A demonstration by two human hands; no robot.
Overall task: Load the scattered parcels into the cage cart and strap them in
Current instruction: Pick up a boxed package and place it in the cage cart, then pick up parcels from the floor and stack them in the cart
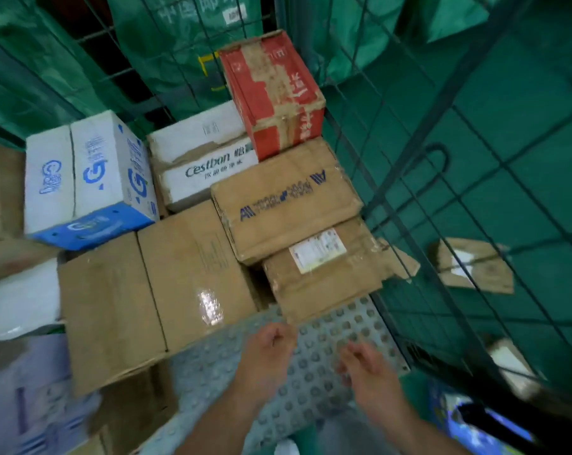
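Several parcels fill the cage cart: a red carton (271, 90) at the back, a white Cestbon box (202, 152), a blue and white box (87, 178), a brown box with blue print (284, 201), a labelled brown box (327, 270) and a large taped brown carton (153, 300). My left hand (268, 349) hovers with curled fingers just below the labelled box, holding nothing. My right hand (366, 369) hangs beside it, fingers relaxed, above the studded grey cart floor (314, 372).
The green wire mesh wall (442, 178) of the cart rises on the right. Beyond it a small brown parcel (475, 267) lies on the green floor. Green mail sacks (186, 34) hang behind the cart. White and purple packages (21, 356) sit at the left.
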